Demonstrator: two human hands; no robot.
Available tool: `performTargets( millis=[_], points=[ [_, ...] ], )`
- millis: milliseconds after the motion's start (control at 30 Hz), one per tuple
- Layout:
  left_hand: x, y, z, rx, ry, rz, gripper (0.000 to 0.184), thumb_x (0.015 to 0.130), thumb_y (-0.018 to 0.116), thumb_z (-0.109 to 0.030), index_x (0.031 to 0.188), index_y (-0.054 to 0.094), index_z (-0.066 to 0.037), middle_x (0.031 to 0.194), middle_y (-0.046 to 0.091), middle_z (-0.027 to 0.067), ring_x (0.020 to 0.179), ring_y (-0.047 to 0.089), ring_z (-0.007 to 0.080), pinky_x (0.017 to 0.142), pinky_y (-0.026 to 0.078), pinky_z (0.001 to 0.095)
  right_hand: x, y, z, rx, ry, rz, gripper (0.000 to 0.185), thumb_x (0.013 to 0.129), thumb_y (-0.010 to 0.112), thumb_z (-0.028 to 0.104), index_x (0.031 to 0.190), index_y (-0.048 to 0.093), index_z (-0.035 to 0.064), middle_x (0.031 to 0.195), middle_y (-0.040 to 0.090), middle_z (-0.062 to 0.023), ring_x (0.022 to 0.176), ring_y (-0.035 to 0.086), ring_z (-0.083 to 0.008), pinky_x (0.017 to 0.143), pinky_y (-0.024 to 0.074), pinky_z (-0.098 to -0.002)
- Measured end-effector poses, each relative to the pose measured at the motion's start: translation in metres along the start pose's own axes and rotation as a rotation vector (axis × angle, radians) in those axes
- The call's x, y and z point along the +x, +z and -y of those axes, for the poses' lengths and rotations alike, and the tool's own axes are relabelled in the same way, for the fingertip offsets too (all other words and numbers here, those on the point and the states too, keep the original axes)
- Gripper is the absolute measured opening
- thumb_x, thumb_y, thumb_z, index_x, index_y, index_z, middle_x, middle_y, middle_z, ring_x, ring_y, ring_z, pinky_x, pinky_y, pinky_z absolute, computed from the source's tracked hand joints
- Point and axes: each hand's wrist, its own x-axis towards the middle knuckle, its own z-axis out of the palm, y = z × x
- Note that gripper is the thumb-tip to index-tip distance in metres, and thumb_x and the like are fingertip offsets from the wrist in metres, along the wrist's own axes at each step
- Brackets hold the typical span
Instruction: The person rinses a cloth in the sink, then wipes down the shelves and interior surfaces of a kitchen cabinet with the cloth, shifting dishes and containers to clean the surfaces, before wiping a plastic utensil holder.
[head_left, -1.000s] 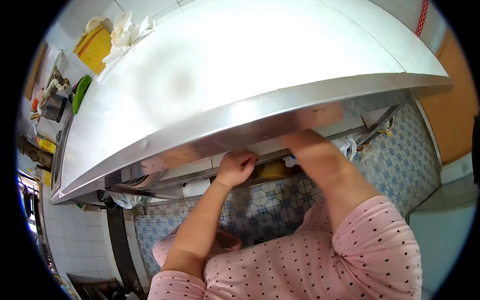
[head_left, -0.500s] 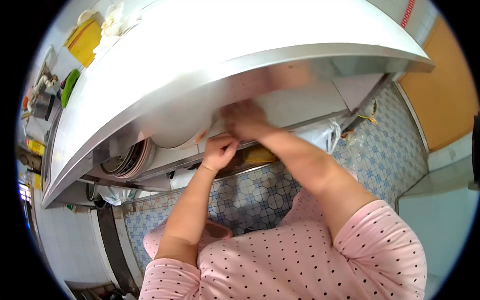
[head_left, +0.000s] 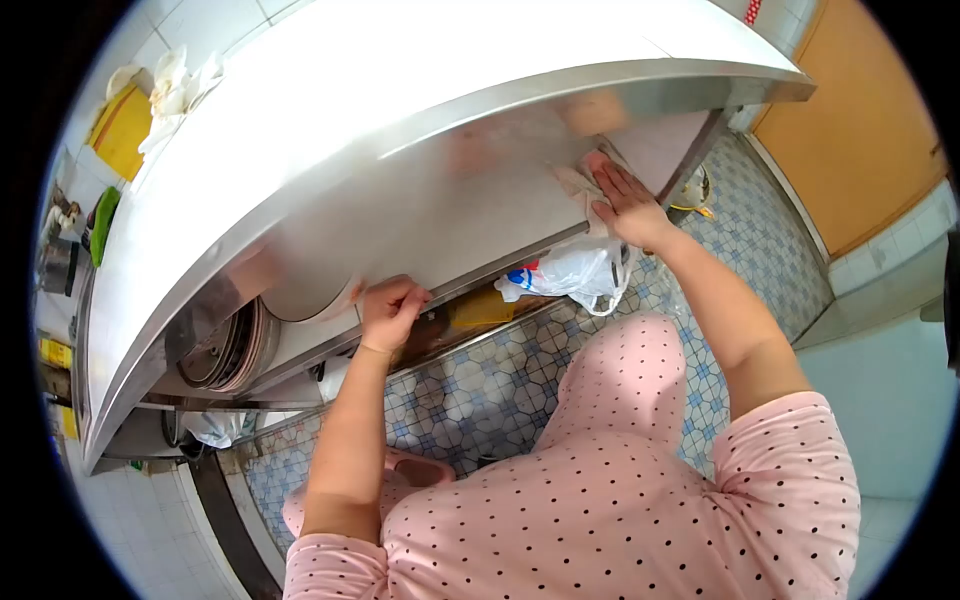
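Note:
My right hand (head_left: 632, 208) presses a pale beige-pink cloth (head_left: 578, 185) against the white tiled shelf (head_left: 470, 235) under the counter, close to its right end. The fingers lie over the cloth, partly covering it. My left hand (head_left: 393, 312) is curled into a fist by the shelf's front edge, with no object showing in it. Left of it stands a large round white vessel (head_left: 305, 297), partly hidden by the counter's metal edge. Farther left, several stacked plates or dishes (head_left: 265, 345) rest on the shelf.
The white countertop (head_left: 400, 80) with a metal rim overhangs the shelf. Below are a white plastic bag (head_left: 580, 275) and a yellow item (head_left: 482, 310). A yellow box (head_left: 122, 130) and a green item (head_left: 102, 225) are at left. An orange-brown door (head_left: 860, 130) stands right.
My right hand has swept along the shelf to the right, away from my left hand, and the cloth under it now shows. My left hand remains curled by the shelf edge. The view has shifted.

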Motion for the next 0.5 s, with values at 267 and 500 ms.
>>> performTargets(
  millis=[267, 500],
  points=[
    [0.003, -0.001, -0.001, -0.127, -0.126, 0.044, 0.025, 0.091, 0.059, -0.017, 0.076, 0.066, 0.003, 0.066, 0.058, 0.0036, 0.058, 0.052, 0.0103, 0.054, 0.04, 0.0251, 0.064, -0.014, 0.213, 0.379, -0.32, 0.073, 0.054, 0.088, 0.054, 0.036, 0.138, 0.05, 0.0162, 0.142, 0.047, -0.0117, 0.136, 0.036, -0.0291, 0.112, 0.026, -0.0476],
    [-0.002, -0.008, 0.007, -0.271, -0.227, 0.035, 0.026, 0.094, 0.057, -0.016, 0.078, 0.065, 0.003, 0.069, 0.059, 0.0031, 0.058, 0.052, 0.0089, 0.054, 0.041, 0.0228, 0.072, -0.054, 0.228, 0.293, -0.273, 0.39, 0.056, 0.087, 0.052, 0.036, 0.141, 0.046, 0.0252, 0.151, 0.038, -0.0013, 0.141, 0.032, -0.0228, 0.116, 0.0194, -0.0454]
  ],
)
